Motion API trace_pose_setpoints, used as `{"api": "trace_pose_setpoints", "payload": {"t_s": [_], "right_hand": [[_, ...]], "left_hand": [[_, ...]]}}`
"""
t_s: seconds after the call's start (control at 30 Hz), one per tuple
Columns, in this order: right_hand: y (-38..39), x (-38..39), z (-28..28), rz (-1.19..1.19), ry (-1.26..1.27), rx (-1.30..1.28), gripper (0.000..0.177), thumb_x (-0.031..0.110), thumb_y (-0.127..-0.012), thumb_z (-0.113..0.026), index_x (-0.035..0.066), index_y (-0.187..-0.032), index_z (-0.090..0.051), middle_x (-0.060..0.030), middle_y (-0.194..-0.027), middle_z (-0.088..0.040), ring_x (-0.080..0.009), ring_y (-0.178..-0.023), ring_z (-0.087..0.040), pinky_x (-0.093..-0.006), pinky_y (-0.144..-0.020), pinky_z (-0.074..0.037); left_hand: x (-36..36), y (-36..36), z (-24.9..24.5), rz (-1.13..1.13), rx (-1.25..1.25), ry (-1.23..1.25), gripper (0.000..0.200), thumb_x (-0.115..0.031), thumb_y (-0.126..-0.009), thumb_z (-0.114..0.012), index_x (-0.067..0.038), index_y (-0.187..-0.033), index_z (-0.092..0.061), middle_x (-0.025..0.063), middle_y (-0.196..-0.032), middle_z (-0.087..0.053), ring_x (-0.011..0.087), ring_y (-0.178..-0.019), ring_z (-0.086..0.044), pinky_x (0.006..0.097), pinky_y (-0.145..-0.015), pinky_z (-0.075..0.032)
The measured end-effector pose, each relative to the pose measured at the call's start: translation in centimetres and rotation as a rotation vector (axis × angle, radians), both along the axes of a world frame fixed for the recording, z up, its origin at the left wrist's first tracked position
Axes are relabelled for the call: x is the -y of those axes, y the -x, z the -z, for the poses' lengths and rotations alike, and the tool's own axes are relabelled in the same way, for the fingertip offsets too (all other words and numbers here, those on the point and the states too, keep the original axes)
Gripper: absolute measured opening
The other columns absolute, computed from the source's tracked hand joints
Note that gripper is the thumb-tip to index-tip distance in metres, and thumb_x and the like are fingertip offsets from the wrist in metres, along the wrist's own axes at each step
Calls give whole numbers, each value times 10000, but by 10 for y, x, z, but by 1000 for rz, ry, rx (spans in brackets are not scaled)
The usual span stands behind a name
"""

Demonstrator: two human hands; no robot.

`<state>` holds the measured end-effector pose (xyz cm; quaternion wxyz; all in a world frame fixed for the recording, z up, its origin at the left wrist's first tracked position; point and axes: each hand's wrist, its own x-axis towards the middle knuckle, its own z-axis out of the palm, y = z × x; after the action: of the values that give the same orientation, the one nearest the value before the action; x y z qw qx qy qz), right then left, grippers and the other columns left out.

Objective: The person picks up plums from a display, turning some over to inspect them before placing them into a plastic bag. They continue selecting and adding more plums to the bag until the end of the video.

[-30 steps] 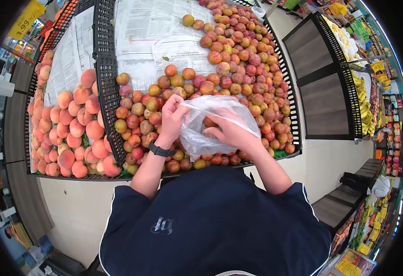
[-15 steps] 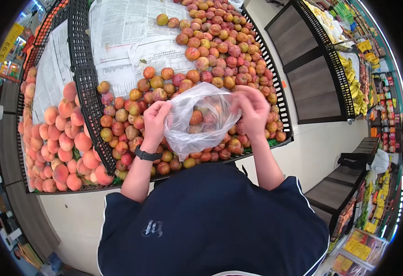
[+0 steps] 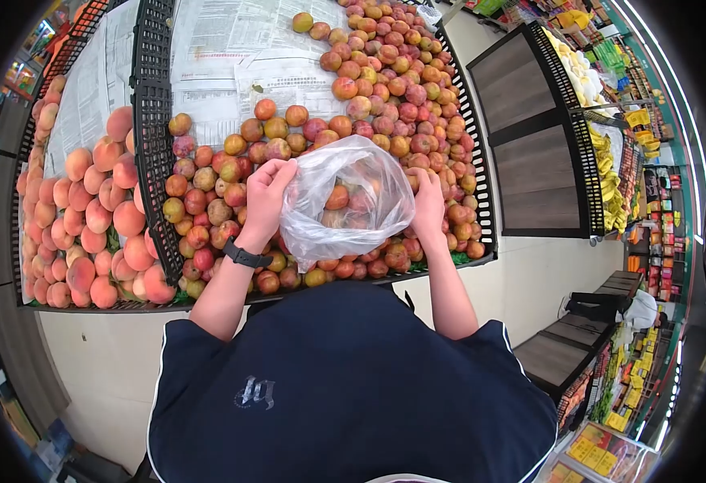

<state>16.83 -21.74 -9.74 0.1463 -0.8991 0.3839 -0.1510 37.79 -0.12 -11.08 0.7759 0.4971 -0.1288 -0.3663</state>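
Note:
Between my hands a clear plastic bag (image 3: 312, 221) is spread wide at its mouth, with several plums (image 3: 337, 196) showing through the opening. My left hand (image 3: 267, 193), a dark band on its wrist, pinches the bag's left rim. On the opposite side my right hand (image 3: 426, 201) grips the right rim between thumb and fingers. Directly beneath and around the bag lie many red and yellow-green plums (image 3: 228, 169), heaped in a black slatted crate.
Left of a black crate divider (image 3: 153, 121) is a heap of peaches (image 3: 99, 205). Newspaper (image 3: 216, 64) lines the crate's back. A dark wood-panelled stand (image 3: 534, 133) with bananas (image 3: 610, 185) is across the aisle on the right.
My right hand has come in to the bag's right rim, its fingers now closed there. The bag mouth is rounder and the view has shifted slightly.

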Motion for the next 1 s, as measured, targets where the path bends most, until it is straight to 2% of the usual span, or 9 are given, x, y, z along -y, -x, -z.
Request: {"api": "trace_pose_setpoints", "payload": {"t_s": [0.1, 0.13, 0.2, 0.27, 0.3, 0.43, 0.63, 0.83, 1.0], "right_hand": [[13, 5, -2, 133, -507, 324, 440, 216, -868, -717, 56, -1248, -561, -138, -1037, -644, -227, -712, -666, -330, -614, -537], [9, -7, -19, 114, -739, 682, 331, 203, -953, -643, 8, -1206, -558, -91, -908, -661, -132, -571, -594, -247, -512, -473], [18, -16, -53, 116, -1217, 997, 312, 274, -1046, -500, 1, -1188, -550, -114, -931, -664, -154, -574, -590, -271, -512, -478], [34, -24, -69, -80, -1422, 1067, 452, 396, -1089, -351, -5, -1185, -535, -127, -949, -662, -169, -586, -596, -285, -515, -483], [36, -28, -77, -95, -1449, 1080, 594, 511, -1082, -251, -1, -1155, -542, -135, -967, -662, -186, -607, -605, -302, -525, -490], [36, -40, -90, -50, -1622, 1178, 658, 596, -1047, -267, 11, -1172, -541, -129, -951, -658, -211, -626, -607, -299, -522, -478], [23, -48, -88, -296, -1861, 1263, 633, 579, -1050, -301, 20, -1247, -521, -157, -1060, -660, -228, -779, -635, -298, -561, -485], [24, -52, -94, -220, -1816, 1202, 434, 292, -1053, -456, 24, -1394, -443, -228, -1316, -567, -276, -1001, -652, -326, -754, -544], [18, -61, -99, -243, -1719, 1141, 401, 162, -1002, -529, 30, -1368, -432, -252, -1347, -542, -332, -1117, -639, -376, -861, -560]], "left_hand": [[-1, -1, 2, 6, -6, 11, 179, -195, -998, -631, -62, -881, -658, -64, -741, -604, 3, -599, -510, 179, -528, -379], [-1, -1, 1, 2, -9, 15, 181, -197, -998, -631, -64, -879, -657, -64, -738, -602, 4, -597, -510, 179, -526, -378], [-1, -2, 1, 2, -14, 26, 185, -202, -999, -630, -67, -874, -654, -64, -733, -597, 6, -595, -510, 178, -522, -377], [-1, -1, 0, -7, -31, 18, 183, -201, -998, -630, -71, -871, -651, -65, -728, -593, 7, -594, -510, 176, -517, -375], [0, -1, 0, -10, -40, 14, 183, -201, -998, -630, -74, -869, -649, -66, -725, -590, 7, -594, -510, 175, -514, -375], [1, 0, -1, 0, -50, 29, 177, -195, -1001, -622, -84, -864, -640, -70, -720, -579, 6, -579, -494, 172, -503, -359], [1, 0, -3, -12, -51, 21, 180, -194, -1004, -614, -88, -860, -632, -73, -717, -570, 4, -565, -479, 172, -501, -348], [1, 0, -2, -5, -56, 36, 179, -199, -999, -627, -79, -867, -647, -70, -746, -592, 8, -600, -500, 176, -532, -379], [0, -1, 2, -16, -54, 50, 177, -190, -998, -625, -76, -866, -651, -67, -749, -600, 9, -610, -511, 181, -539, -384]]}}
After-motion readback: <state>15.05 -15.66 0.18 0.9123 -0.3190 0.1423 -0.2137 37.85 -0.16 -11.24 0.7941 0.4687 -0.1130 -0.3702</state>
